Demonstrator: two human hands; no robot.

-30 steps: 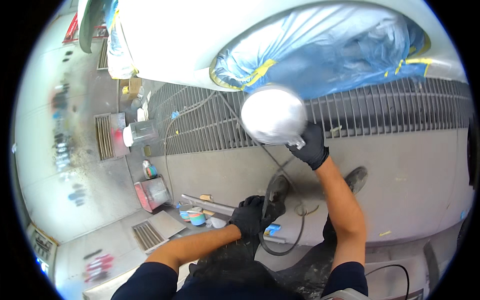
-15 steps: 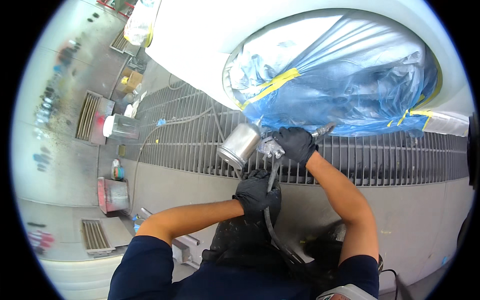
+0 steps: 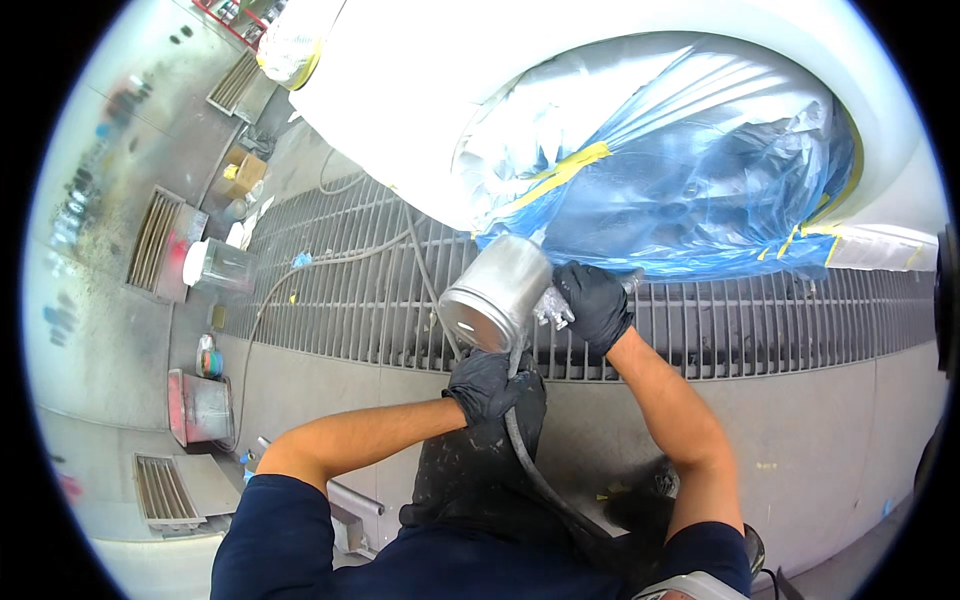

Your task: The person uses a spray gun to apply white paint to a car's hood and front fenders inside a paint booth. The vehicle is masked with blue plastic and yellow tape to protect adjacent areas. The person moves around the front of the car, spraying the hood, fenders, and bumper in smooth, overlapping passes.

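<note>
My right hand (image 3: 595,305), in a black glove, is closed around a spray gun (image 3: 553,308) whose nozzle is mostly hidden. The gun's metal paint cup (image 3: 497,290) tilts to the left of that hand. My left hand (image 3: 485,386), gloved in black as well, is wrapped round the grey air hose (image 3: 520,445) below the cup. The hose runs down beside my leg. Just beyond the gun, blue plastic sheeting (image 3: 700,190) covers the wheel opening of a white car body (image 3: 420,90), held by yellow tape (image 3: 562,172).
A floor grating (image 3: 720,320) runs under the car's edge. At left are a clear container with a white lid (image 3: 222,268), a red-and-grey bin (image 3: 203,408), a cardboard box (image 3: 242,174) and floor vents (image 3: 158,240). Another hose (image 3: 300,265) crosses the grating.
The paint cup has risen closer to my view and swung more upright over the gun. My left hand has shifted slightly left and down with the hose. The whole view has moved a little.
</note>
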